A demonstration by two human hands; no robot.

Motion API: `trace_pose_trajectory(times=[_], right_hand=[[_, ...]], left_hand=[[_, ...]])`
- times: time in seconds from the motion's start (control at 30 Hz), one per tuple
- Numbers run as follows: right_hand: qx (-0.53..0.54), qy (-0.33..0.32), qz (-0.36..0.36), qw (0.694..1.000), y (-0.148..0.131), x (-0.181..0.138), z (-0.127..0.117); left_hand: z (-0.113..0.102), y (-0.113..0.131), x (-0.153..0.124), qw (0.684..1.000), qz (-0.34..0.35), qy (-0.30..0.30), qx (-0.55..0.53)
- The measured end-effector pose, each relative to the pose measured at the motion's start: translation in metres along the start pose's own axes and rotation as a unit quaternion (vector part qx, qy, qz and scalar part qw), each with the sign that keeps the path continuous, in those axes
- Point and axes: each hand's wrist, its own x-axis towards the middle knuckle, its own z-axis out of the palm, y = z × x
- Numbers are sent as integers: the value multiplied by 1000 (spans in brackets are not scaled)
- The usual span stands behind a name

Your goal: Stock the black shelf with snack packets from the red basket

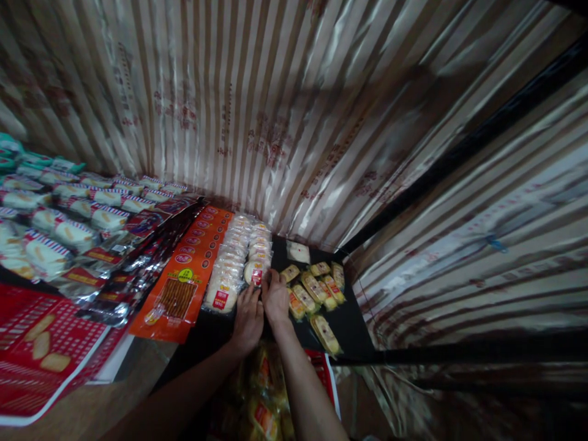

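Observation:
Two rows of clear packets with round white crackers stand on a black table (358, 331). The front cracker packet (255, 273) of the shorter row, with a red label, is between my hands. My left hand (248, 317) is at its lower edge, fingertips pressed against the wrapper. My right hand (275, 299) closes on its right side with bent fingers, partly hiding the edge. To the left is the longer row's front cracker packet (221, 298). Several yellow-wrapped cakes (312, 286) lie right of my right hand, and one single cake (325, 334) lies nearer the front edge.
Left of the crackers lie orange snack bags (181, 278), dark shiny bags (138, 257) and many striped white packets (108, 215). A red printed sheet (46, 349) hangs at the front left. Below my arms are more yellow packets (266, 416). Striped sheeting (275, 104) hangs behind.

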Motion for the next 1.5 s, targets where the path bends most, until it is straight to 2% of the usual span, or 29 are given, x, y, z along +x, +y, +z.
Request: trace_pose_trajectory(times=[0.1, 0.27, 0.5, 0.67, 0.8, 0.9, 1.07, 1.33, 1.5], right_hand=[[52, 16, -29, 998, 7, 4, 7], [125, 6, -47, 991, 15, 11, 15], [155, 10, -54, 986, 18, 12, 12], [123, 57, -44, 990, 17, 13, 5], [158, 77, -45, 984, 17, 21, 4], [210, 59, -9, 976, 17, 31, 6], [287, -3, 91, 954, 14, 47, 11], [321, -8, 97, 942, 9, 50, 22], [327, -12, 117, 938, 6, 57, 21]], left_hand=[[4, -1, -2, 999, -15, -2, -29], [4, 4, 1, 996, -57, -19, -59], [-1, 10, 7, 997, -39, -23, -55], [2, 6, -5, 998, -43, -24, -50], [7, -2, -15, 999, 10, -12, -37], [10, -4, -14, 1000, 25, 8, -13], [9, -1, -4, 998, 36, -3, 51], [12, -6, 0, 994, 69, 21, 79], [12, -5, -1, 990, 86, 10, 110]])
